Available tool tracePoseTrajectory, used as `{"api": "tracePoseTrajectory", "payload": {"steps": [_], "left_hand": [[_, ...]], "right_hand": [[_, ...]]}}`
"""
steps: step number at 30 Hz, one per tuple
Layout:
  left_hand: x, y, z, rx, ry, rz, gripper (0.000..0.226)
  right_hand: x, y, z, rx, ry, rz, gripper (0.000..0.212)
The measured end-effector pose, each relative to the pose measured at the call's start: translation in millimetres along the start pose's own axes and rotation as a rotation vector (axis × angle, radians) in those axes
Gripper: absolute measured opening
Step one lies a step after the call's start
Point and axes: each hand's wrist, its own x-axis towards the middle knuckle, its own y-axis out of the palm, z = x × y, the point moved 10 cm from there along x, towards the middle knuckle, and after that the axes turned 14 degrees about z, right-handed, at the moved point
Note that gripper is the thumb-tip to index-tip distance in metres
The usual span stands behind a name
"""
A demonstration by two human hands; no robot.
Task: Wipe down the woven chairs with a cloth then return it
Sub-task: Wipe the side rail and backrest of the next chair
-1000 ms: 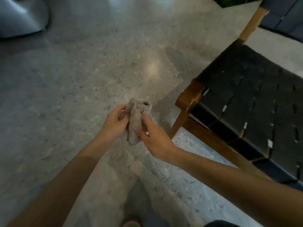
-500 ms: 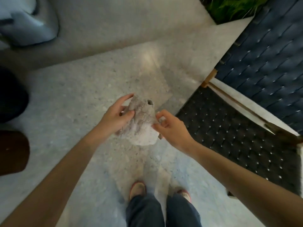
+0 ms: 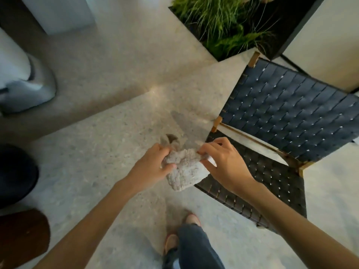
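Person stood on a speckled floor; a shoe and jeans showed at the bottom edge. Left hand gripped the left side of the bunched grey cloth, fingers curled round it. Right hand pinched the cloth's upper right edge between thumb and fingertips. Cloth was held up between both hands, over the near corner of the woven chair; probably clear of the seat, hard to tell from above. Chair's blue-grey woven backrest stood beyond the dark seat. Farther back: black planter with grass.
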Motion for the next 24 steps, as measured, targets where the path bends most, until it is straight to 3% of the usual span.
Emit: {"api": "tracePoseTrajectory", "payload": {"steps": [3,8,15,20,22,24], "left_hand": [[17,-20,-14,0.155,0.0,-0.043,0.028],[62,-55,-27,0.334,0.101,-0.131,0.036],[173,-116,-33,0.538,0.078,0.103,0.033],[237,-151,-45,0.531,0.223,0.188,0.034],[262,-159,-53,0.57,0.273,0.236,0.026],[288,-164,-57,0.579,0.298,0.29,0.033]], "right_hand": [[13,-21,1,-0.169,-0.032,-0.045,0.02],[55,-37,-38,-0.07,0.024,-0.046,0.022],[127,-59,-113,0.199,0.228,-0.058,0.023],[151,-81,-153,0.32,0.352,-0.115,0.033],[159,-86,-169,0.327,0.408,-0.142,0.025],[165,-89,-187,0.354,0.482,-0.179,0.013]]}}
